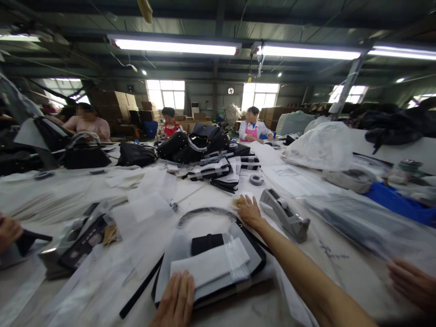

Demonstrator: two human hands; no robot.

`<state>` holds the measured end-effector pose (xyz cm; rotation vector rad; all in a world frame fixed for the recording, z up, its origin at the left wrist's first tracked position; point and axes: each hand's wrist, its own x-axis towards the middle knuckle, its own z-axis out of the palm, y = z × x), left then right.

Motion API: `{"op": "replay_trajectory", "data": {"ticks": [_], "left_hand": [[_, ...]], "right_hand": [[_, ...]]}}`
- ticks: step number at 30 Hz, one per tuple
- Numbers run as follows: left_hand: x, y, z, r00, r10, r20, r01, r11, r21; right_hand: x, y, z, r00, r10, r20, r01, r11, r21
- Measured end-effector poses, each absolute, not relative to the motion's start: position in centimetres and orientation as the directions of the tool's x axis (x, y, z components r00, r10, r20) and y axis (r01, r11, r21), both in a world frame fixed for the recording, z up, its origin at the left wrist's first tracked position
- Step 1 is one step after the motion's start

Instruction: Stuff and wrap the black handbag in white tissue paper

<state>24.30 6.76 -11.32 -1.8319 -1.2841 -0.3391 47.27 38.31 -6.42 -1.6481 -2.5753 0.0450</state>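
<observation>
A flat handbag (pixel 163 281) with dark edges and a looped handle (pixel 199 210) lies in front of me. On it rest a folded white paper packet (pixel 207 263), clear plastic and a small black piece (pixel 206 244). My left hand (pixel 177 295) lies flat on the near left of the bag and packet, fingers stretched out. Beyond the bag, my right hand (pixel 249 211) reaches forward with fingers spread, touching a small yellowish thing (pixel 237 201) whose kind I cannot make out. A grey tape dispenser (pixel 285 215) stands just right of that hand.
Another tape dispenser (pixel 73 245) stands left. Co-workers' hands show at the left (pixel 9 231) and right (pixel 410 281) edges. Black bags (pixel 190 143) pile up behind, near a tape roll (pixel 256 180). White sheets (pixel 146 213) and plastic-wrapped goods (pixel 354 222) cover the sides. Several people work beyond.
</observation>
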Motion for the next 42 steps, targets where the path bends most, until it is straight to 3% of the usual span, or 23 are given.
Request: {"op": "replay_trajectory", "data": {"ticks": [8, 13, 17, 20, 27, 29, 31, 32, 35, 38, 40, 42], "left_hand": [[24.6, 7.3, -11.3, 0.402, 0.738, 0.542, 0.850, -0.081, -0.520], [24.7, 7.0, -10.5, 0.420, 0.767, 0.485, 0.834, -0.115, -0.539], [25.2, 7.1, -9.0, 0.426, 0.814, 0.396, 0.829, -0.176, -0.531], [25.3, 7.3, -8.5, 0.431, 0.830, 0.355, 0.839, -0.223, -0.496], [25.5, 7.2, -9.2, 0.396, 0.802, 0.446, 0.884, -0.203, -0.421], [25.6, 7.1, -9.4, 0.381, 0.800, 0.464, 0.897, -0.197, -0.396], [25.7, 7.0, -9.6, 0.364, 0.796, 0.484, 0.908, -0.188, -0.374], [25.8, 6.9, -9.6, 0.360, 0.790, 0.497, 0.911, -0.184, -0.368], [25.9, 6.9, -9.6, 0.349, 0.765, 0.541, 0.921, -0.173, -0.349], [26.0, 6.8, -9.6, 0.343, 0.729, 0.592, 0.928, -0.168, -0.332], [25.9, 6.7, -9.7, 0.346, 0.707, 0.616, 0.930, -0.172, -0.324], [25.7, 6.6, -10.1, 0.343, 0.710, 0.616, 0.933, -0.179, -0.313]], "right_hand": [[53.7, 34.0, -2.8, -0.401, 0.908, 0.126, 0.898, 0.416, -0.144], [59.8, 28.6, -5.1, -0.318, 0.934, 0.161, 0.929, 0.340, -0.143], [63.0, 27.9, -8.5, -0.242, 0.942, 0.233, 0.890, 0.311, -0.334], [63.5, 28.1, -9.3, -0.202, 0.941, 0.272, 0.861, 0.303, -0.408], [63.4, 25.8, -5.8, -0.254, 0.858, 0.446, 0.858, 0.412, -0.305], [62.8, 23.9, -3.4, -0.253, 0.898, 0.360, 0.849, 0.384, -0.364], [61.4, 21.0, -0.4, -0.316, 0.942, 0.108, 0.801, 0.326, -0.501], [60.3, 19.1, 1.2, -0.433, 0.900, -0.047, 0.736, 0.323, -0.594], [56.2, 12.8, 4.9, -0.751, 0.555, -0.359, 0.590, 0.320, -0.741], [51.3, 8.9, 5.9, -0.778, 0.224, -0.587, 0.628, 0.288, -0.723], [48.1, 9.3, 5.4, -0.768, 0.093, -0.633, 0.632, 0.268, -0.727], [45.1, 12.1, 4.6, -0.809, 0.086, -0.582, 0.578, 0.298, -0.759]]}}
